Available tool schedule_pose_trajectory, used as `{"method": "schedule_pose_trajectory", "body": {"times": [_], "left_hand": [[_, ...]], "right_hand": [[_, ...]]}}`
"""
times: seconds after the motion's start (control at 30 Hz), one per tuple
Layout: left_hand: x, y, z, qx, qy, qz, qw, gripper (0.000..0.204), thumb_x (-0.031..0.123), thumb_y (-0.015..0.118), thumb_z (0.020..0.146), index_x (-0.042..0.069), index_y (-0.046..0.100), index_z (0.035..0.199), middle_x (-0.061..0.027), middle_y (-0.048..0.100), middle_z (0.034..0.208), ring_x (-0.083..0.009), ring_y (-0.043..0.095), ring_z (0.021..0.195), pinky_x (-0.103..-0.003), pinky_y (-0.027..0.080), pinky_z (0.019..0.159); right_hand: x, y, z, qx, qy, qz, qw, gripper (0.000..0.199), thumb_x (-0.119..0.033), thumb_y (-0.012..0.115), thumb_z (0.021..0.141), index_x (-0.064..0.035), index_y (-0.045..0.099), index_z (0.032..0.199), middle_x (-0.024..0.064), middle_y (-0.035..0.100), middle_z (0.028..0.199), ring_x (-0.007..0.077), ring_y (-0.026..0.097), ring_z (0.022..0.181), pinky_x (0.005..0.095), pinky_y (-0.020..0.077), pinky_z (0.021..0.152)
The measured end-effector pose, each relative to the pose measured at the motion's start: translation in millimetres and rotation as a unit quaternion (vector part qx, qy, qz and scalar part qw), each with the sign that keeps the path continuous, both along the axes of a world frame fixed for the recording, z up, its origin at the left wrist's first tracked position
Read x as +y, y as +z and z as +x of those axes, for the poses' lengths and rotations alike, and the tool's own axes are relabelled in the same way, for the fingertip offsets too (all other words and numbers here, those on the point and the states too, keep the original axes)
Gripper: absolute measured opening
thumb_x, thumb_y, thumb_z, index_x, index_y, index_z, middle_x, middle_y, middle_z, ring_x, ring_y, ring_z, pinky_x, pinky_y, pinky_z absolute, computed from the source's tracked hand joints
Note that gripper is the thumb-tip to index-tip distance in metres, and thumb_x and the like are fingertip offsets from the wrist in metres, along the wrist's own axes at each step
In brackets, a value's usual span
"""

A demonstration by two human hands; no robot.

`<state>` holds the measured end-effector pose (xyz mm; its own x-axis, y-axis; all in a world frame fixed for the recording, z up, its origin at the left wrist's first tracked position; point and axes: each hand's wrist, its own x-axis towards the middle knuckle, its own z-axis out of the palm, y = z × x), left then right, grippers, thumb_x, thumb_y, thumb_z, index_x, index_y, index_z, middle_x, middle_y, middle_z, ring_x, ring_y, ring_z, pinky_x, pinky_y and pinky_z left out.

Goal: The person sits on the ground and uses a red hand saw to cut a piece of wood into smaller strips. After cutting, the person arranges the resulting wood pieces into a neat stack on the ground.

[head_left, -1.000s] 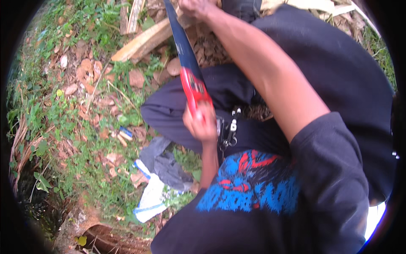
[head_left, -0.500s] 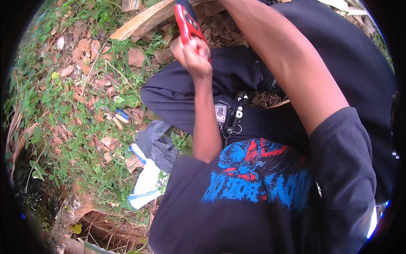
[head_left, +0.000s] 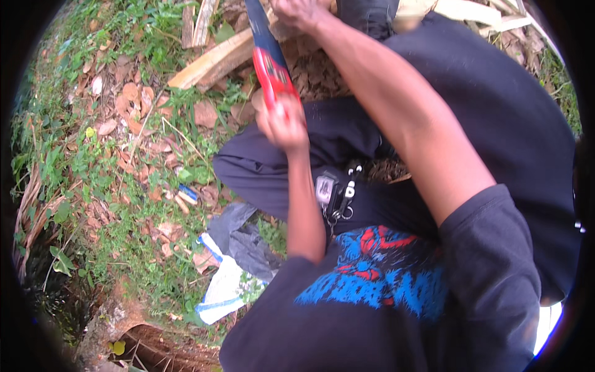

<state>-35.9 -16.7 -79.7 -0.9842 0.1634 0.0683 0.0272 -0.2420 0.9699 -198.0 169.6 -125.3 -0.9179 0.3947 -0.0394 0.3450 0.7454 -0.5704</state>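
My left hand [head_left: 282, 123] is wrapped around the red grip of a tool that looks like a saw [head_left: 270, 71]. Its long dark blade slants up and away past the top edge, so its far end is out of sight. Close to the blade, at the upper edge, my right hand [head_left: 302, 12] has its fingers curled. What it holds, if anything, is hidden. Behind the blade lies a pale split length of wood [head_left: 214, 61], over dry leaves. I cannot tell whether the blade touches it.
Split wood [head_left: 468, 11] lies at the far right, beyond my dark trousers [head_left: 260, 149]. To my left are a grey plastic bag [head_left: 242, 235], a white sack [head_left: 223, 291] with blue edging and a small blue object [head_left: 188, 192]. A keychain [head_left: 338, 195] rests at my lap. Grass and leaves surround me.
The view has shifted, and the scene sits lower. My left hand has drawn the saw slightly toward my body. My right hand, cut off before, now shows at the upper edge.
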Motion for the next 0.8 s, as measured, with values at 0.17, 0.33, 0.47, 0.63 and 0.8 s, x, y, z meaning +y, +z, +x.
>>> {"method": "schedule_pose_trajectory", "body": {"times": [0.17, 0.33, 0.47, 0.63, 0.8], "left_hand": [[-5, 39, 60, -0.051, 0.051, -0.106, 0.992, 0.017, 0.002, 0.045, 0.093, -0.004, 0.052, 0.106, -0.0112, 0.056, 0.079, -0.0145, 0.055, 0.059, -0.025, 0.050, 0.057], [-8, -10, 12, -0.011, -0.004, -0.073, 0.997, 0.016, 0.004, 0.048, 0.093, -0.001, 0.049, 0.107, -0.0077, 0.055, 0.080, -0.0138, 0.053, 0.061, -0.024, 0.047, 0.054], [5, 13, 38, -0.013, 0.034, -0.126, 0.991, 0.021, 0.014, 0.048, 0.094, -0.003, 0.051, 0.105, -0.0076, 0.055, 0.077, -0.0129, 0.053, 0.060, -0.022, 0.042, 0.052], [24, 12, 9, -0.031, 0.060, -0.095, 0.993, 0.016, 0.015, 0.043, 0.093, 0.002, 0.046, 0.084, -0.0020, 0.047, 0.064, -0.0088, 0.041, 0.050, -0.022, 0.034, 0.047], [-1, 21, 33, -0.123, 0.056, 0.004, 0.991, 0.025, 0.011, 0.044, 0.093, -0.009, 0.055, 0.103, -0.0086, 0.056, 0.068, -0.0132, 0.050, 0.049, -0.025, 0.047, 0.048]], "right_hand": [[-8, 4, -4, 0.013, 0.019, -0.001, 1.000, 0.067, -0.055, 0.030, 0.098, -0.0069, 0.072, 0.079, 0.0172, 0.068, 0.076, 0.0298, 0.067, 0.072, 0.0429, 0.0519, 0.064], [11, -1, 7, 0.005, -0.015, -0.003, 1.000, 0.067, -0.055, 0.030, 0.098, -0.0073, 0.072, 0.078, 0.0172, 0.068, 0.075, 0.0297, 0.067, 0.071, 0.0426, 0.0520, 0.063], [-10, -1, 2, 0.004, 0.007, 0.003, 1.000, 0.067, -0.055, 0.030, 0.098, -0.0075, 0.072, 0.077, 0.0171, 0.068, 0.074, 0.0296, 0.067, 0.070, 0.0424, 0.0521, 0.062], [9, 0, 8, 0.001, -0.012, 0.001, 1.000, 0.067, -0.055, 0.029, 0.099, -0.0079, 0.072, 0.077, 0.0170, 0.068, 0.073, 0.0295, 0.068, 0.069, 0.0422, 0.0522, 0.062], [12, 7, 2, 0.001, -0.007, 0.021, 1.000, 0.068, -0.055, 0.029, 0.099, -0.0082, 0.072, 0.076, 0.0170, 0.068, 0.072, 0.0294, 0.068, 0.068, 0.0419, 0.0523, 0.061]]}}
